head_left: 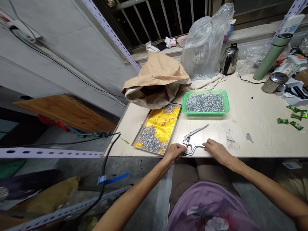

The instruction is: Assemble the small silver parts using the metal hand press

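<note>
Silver hand pliers with a coil spring lie at the table's front edge, handles spread and pointing right. My left hand is closed in a pinch at their jaw end, by a small red spot; whatever the fingertips hold is too small to make out. The fingers of my right hand close on the tip of the lower handle. Left of the pliers lies a shallow tray with a yellow lining and small metal pieces in heaps. Behind them stands a green plastic basket full of similar pieces.
A crumpled brown paper bag gapes behind the tray. Farther back are a clear plastic bag, a steel kettle and a green flask. A metal mug and green-wrapped sweets are at the right.
</note>
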A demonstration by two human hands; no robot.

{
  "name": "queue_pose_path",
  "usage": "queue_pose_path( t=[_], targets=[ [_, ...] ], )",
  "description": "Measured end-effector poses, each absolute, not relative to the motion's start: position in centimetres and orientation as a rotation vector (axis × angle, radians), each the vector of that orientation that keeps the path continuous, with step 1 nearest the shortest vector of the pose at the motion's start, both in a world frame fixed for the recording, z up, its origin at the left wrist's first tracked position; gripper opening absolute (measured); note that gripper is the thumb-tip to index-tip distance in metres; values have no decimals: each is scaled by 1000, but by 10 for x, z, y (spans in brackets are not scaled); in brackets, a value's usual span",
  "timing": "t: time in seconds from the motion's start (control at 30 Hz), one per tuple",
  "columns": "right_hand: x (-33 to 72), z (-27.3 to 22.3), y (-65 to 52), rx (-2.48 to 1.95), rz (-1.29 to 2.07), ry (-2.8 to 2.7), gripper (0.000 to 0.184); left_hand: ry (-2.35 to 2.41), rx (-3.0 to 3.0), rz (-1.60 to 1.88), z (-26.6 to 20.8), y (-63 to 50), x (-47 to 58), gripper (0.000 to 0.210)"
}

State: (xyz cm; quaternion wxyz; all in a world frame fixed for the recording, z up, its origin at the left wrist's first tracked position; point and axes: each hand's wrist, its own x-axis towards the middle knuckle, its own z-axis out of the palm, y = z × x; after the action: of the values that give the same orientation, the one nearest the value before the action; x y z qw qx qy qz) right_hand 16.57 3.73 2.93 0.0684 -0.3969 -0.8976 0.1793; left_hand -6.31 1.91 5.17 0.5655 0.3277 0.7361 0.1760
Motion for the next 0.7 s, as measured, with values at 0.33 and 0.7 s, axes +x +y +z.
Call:
queue_pose_path(
  t=[0.33, 0.7],
  targets=[
    [164, 31, 36, -1215, 506, -2714, 13, 1682, 866, 208, 44, 29, -72, 28],
    [166, 36, 39, -1197, 499, -2743, 14, 1605, 919, 82, 47, 39, -76, 19]
  ],
)
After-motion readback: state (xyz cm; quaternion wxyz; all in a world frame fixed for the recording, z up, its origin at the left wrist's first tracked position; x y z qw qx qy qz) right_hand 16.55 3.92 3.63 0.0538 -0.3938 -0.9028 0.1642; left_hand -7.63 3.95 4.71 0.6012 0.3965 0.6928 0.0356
